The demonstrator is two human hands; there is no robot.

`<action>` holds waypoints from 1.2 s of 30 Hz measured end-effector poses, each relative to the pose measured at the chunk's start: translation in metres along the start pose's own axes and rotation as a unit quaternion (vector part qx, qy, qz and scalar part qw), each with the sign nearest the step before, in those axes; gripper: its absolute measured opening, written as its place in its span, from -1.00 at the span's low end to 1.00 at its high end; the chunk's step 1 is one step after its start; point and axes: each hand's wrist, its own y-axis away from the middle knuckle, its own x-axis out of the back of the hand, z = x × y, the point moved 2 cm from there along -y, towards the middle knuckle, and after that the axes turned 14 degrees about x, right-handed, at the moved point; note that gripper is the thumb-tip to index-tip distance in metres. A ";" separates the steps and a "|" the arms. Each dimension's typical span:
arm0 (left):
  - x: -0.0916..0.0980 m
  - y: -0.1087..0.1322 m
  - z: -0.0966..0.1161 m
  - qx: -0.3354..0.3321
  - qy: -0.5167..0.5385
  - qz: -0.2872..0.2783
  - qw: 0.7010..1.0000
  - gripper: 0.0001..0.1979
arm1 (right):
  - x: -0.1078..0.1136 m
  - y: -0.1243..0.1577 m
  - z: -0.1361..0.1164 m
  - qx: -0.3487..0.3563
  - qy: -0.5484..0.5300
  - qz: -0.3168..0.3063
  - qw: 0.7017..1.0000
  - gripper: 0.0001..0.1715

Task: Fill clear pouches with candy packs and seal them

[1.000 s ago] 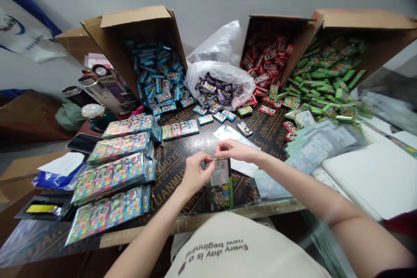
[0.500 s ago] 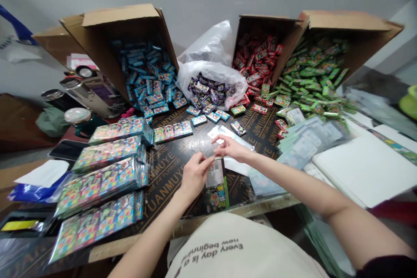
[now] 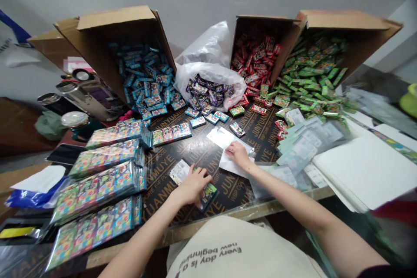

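My left hand is curled over a flat printed packet near the table's front edge, its fingers gripping the packet from above. The packet has a green and dark printed part and a whitish labelled part to the left. My right hand rests with bent fingers on a white sheet, touching its upper part; another white piece lies just above. A single small dark packet sits behind that hand. Neat stacks of filled packs lie to the left.
Cardboard boxes hold blue, red and green small packets. Purple ones fill a plastic bag. Clear sleeves and a white stack lie right. Flasks stand left.
My hands have parted. My left hand moved left and down, and the printed packet is now tilted under it. My right hand moved right onto the white sheet.
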 end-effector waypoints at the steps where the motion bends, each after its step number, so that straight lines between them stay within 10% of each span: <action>1: 0.001 -0.001 0.003 -0.001 0.011 -0.013 1.000 -0.40 | -0.002 0.002 -0.001 0.004 0.004 -0.003 1.000 -0.79; 4: 0.016 0.001 0.009 0.022 0.087 -0.032 0.995 -0.52 | -0.004 0.005 -0.003 0.010 0.010 -0.015 1.000 -0.77; 7: 0.045 0.008 0.007 0.038 0.231 0.073 0.969 -0.51 | -0.003 0.008 -0.003 0.011 0.006 -0.019 1.000 -0.79; 10: 0.060 0.016 -0.002 0.052 0.398 0.185 0.897 -0.54 | 0.003 0.007 -0.001 0.010 -0.014 -0.016 1.000 -0.83; 15: 0.033 0.019 -0.013 0.125 0.589 0.218 0.768 -0.67 | 0.028 -0.004 -0.013 -0.005 -0.065 0.039 0.997 -0.77; 24: 0.040 0.023 -0.016 0.186 0.637 0.199 0.721 -0.78 | 0.056 -0.010 -0.104 0.006 -0.469 0.072 0.880 -0.54; 36: 0.064 0.045 -0.003 0.060 0.390 0.262 0.881 -0.88 | 0.069 0.010 -0.118 0.043 -0.393 0.120 0.911 -0.67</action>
